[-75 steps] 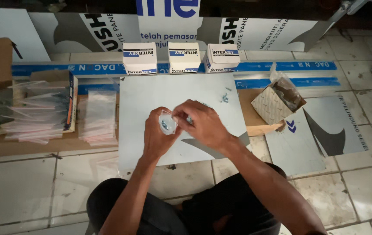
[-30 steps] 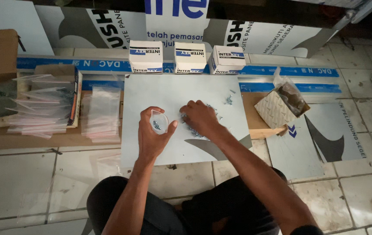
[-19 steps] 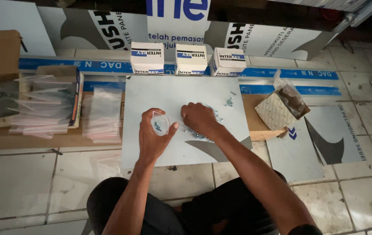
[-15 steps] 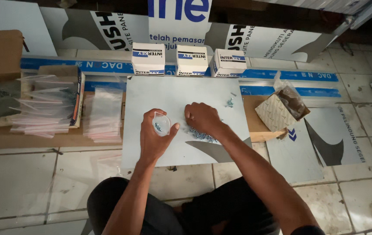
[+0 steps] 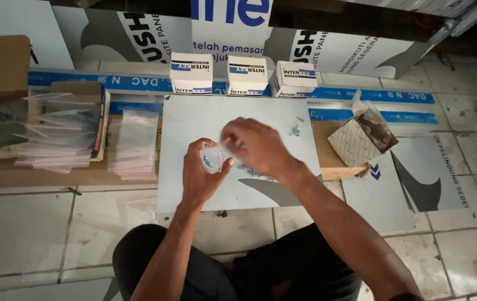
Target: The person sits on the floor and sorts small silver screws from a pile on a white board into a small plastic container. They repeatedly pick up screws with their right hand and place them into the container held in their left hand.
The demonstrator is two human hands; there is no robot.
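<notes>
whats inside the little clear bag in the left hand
A few small dark screws sit at the bottom of the clear bag held by the left hand; fingers hide the rest.

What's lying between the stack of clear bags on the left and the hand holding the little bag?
Nothing: the head view shows only bare pale board between the stack of clear bags and the left hand holding the small bag.
</notes>
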